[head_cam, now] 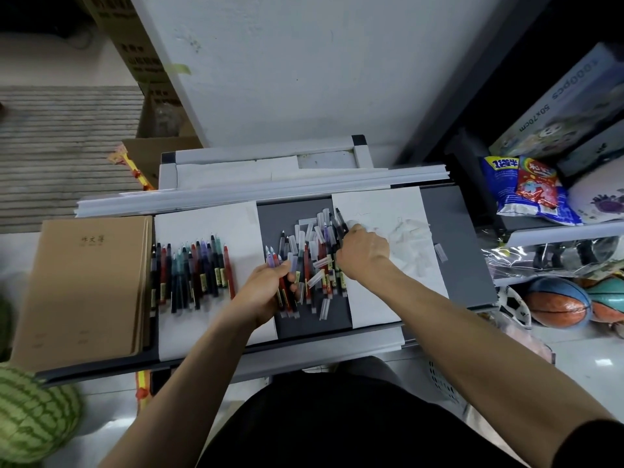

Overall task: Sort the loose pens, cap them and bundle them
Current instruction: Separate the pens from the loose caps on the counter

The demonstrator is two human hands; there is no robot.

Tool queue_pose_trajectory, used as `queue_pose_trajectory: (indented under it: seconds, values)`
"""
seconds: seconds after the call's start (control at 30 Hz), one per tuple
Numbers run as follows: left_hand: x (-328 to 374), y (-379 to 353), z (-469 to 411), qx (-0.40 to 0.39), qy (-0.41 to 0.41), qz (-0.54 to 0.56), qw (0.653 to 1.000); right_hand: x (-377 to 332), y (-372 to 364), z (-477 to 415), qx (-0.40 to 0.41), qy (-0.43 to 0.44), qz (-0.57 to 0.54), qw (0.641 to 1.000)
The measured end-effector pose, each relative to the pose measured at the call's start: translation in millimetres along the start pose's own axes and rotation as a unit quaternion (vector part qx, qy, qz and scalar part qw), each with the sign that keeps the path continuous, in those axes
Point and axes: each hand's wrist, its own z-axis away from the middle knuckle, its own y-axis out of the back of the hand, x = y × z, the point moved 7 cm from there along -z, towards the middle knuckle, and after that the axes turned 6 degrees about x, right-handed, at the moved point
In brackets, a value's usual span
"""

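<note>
Two groups of pens, head view: a sorted row [192, 268] lies on the left sheet [209, 224], kept apart from the mixed pile [314, 261] of pens and clear caps on the grey tray [466, 251]. The left hand [266, 285] grips a handful of pens [274, 261], gathered for sorting, I judge. The right hand [363, 251] curls round a dark pen [341, 221] at the pile's far edge. The box [553, 106] reads "1000pcs 50x70cm". I cannot read the notebook [84, 282] lettering.

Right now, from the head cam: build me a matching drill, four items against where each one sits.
1 brown notebooks
2 sorted pen row
3 loose pens and caps
4 basketball

A bare strip of grey desktop, mid-desk
B far left of the desk
C low right, below the shelf
D left white sheet

Pairs: 1-B, 2-D, 3-A, 4-C
</note>
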Motion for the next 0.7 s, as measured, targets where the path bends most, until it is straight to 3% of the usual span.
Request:
queue_pose_trajectory:
  seconds: [0.2,0.43,0.6,0.7]
  values:
    - [-3.4,0.6,1.5,-0.006,-0.011,0.019,1.000,-0.4,-4.7,-4.4,-0.066,0.029,0.078,0.994]
    - [-12.1,5.3,-0.5,0.001,-0.002,0.019,1.000,9.8,5.1,1.7,0.017,0.063,0.047,0.997]
    - [-14.0,4.0,-1.7,0.006,-0.003,0.031,0.999,28.0,14.6,18.0,0.131,0.061,-0.099,0.985]
    - [-15.0,-1.4,0.0,-0.002,0.009,0.058,0.998,38.1,15.3,21.9,0.137,0.038,-0.253,0.957]
